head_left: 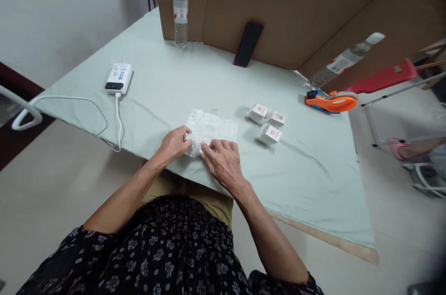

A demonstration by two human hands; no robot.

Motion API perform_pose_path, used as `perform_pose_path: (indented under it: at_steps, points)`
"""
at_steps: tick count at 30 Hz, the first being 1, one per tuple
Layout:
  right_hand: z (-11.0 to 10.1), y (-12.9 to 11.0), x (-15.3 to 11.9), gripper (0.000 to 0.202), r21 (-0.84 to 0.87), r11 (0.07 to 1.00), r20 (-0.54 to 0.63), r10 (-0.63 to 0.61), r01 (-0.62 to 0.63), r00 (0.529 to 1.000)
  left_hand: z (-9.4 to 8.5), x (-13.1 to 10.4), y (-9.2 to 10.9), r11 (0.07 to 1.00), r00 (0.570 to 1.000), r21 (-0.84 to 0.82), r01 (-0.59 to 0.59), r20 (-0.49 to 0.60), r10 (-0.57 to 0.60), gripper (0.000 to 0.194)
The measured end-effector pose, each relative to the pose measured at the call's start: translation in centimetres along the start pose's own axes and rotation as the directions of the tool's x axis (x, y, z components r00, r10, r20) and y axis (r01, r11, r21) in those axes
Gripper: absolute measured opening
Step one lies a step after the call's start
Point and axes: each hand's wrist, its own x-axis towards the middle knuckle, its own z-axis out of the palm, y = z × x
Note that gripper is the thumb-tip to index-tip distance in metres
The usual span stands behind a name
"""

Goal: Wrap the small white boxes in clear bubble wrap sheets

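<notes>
A piece of clear bubble wrap [209,127] lies on the table near its front edge, roughly rectangular and folded or layered. My left hand [175,143] has its fingers closed on the left edge of the wrap. My right hand [225,160] rests over the near edge, fingers curled, with the thumb pressed against the wrap. Whether anything lies inside the wrap I cannot tell. To the right stand three small boxes in clear wrapping: a back left box [258,112], a back right box [276,118] and a front box [270,133].
On the pale green tablecloth [313,183] lies a white power bank [119,78] with a cable. A cardboard screen [223,7] stands behind, with a water bottle [180,16], a dark phone [248,44], another bottle [343,63] and an orange tape dispenser [331,101] near it.
</notes>
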Motion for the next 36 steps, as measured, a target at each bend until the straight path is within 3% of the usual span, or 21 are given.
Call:
perform_pose_path:
  at_steps: [3, 6, 14, 22, 26, 28, 32, 34, 36]
  points:
    - [-0.4, 0.3, 0.4, 0.020, -0.008, 1.000, 0.051, -0.029, 0.029, 0.998, -0.6, -0.4, -0.3, 0.989, 0.993, 0.116, 0.091, -0.082, -0.082, 0.041]
    - [-0.6, 0.6, 0.8, 0.017, 0.017, 0.998, 0.066, -0.057, 0.056, 0.996, -1.3, -0.5, -0.8, 0.979, 0.984, 0.120, 0.167, -0.073, -0.159, 0.045]
    - [-0.4, 0.8, 1.0, 0.012, 0.060, 0.996, 0.041, -0.063, 0.060, 0.997, -0.5, 0.0, -1.2, 0.990, 0.997, -0.121, 0.075, 0.041, -0.070, 0.030]
    - [-0.6, 0.7, 1.4, 0.012, 0.060, 0.996, 0.059, -0.069, 0.065, 0.996, 0.5, -0.7, 1.8, 0.912, 0.998, -0.408, 0.041, -0.018, -0.053, 0.013]
    - [-0.4, 0.3, 1.2, 0.020, 0.048, 0.999, 0.019, 0.005, -0.006, 1.000, 1.1, -0.5, 3.6, 0.867, 0.997, -0.496, 0.046, 0.070, -0.014, 0.011]
    - [-0.4, 0.1, 1.1, 0.024, 0.064, 0.997, -0.004, 0.040, -0.040, 0.999, 0.6, -0.5, 4.2, 0.872, 0.987, -0.489, 0.031, 0.150, 0.049, 0.011]
    - [-0.8, -0.1, 0.7, 0.026, 0.134, 0.989, 0.007, 0.056, -0.056, 0.998, -0.8, -0.9, 4.8, 0.898, 0.924, -0.428, -0.101, 0.295, 0.245, 0.017]
    - [-1.1, 0.1, 0.2, 0.030, 0.203, 0.978, 0.008, 0.052, -0.052, 0.999, -0.9, -1.1, 4.8, 0.922, 0.920, -0.334, -0.198, 0.260, 0.292, 0.021]
    - [-1.3, 0.5, -0.9, 0.034, 0.305, 0.949, -0.048, 0.093, -0.074, 0.994, -0.3, -1.5, 4.7, 0.942, 0.937, -0.180, -0.285, 0.157, 0.313, 0.019]
